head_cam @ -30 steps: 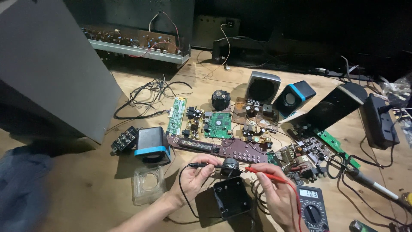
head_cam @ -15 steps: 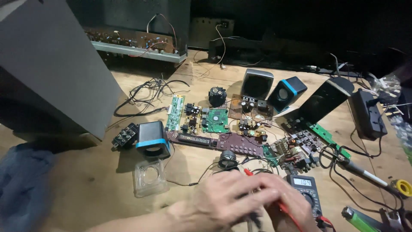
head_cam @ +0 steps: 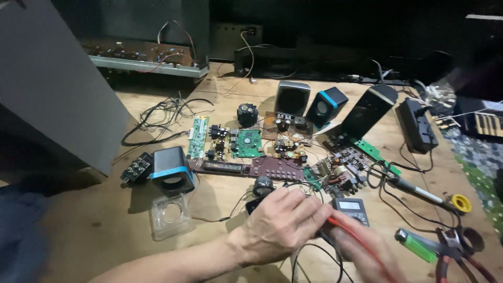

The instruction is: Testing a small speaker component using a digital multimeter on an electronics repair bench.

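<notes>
Red probe lead (head_cam: 350,230) — that thin red line low and right of centre in the head view — is what both hands are now busy with, and it lies partly under them rather than out in the open as it did a second ago. Back then the hands sat apart over a dark square component, one on either side; half a second ago they had begun to close in, and now the left hand (head_cam: 280,222) has swung across to the lower middle of the frame and lies over the right hand (head_cam: 361,251), covering the dark piece almost entirely. So the work has shifted from steadying that component to handling the lead itself. The left hand's fingers are held together and curled downward, their tips meeting the red lead; whether they actually pinch it I cannot tell. The right hand is blurred, at the bottom edge right of centre, with the lead running across its top — its grip cannot be made out. Just above the right hand, touching or nearly so, sits the grey multimeter (head_cam: 350,208). Farther right lie a green lighter (head_cam: 415,245) and a soldering iron (head_cam: 414,189), well apart from both hands, on the wooden table (head_cam: 94,225).
</notes>
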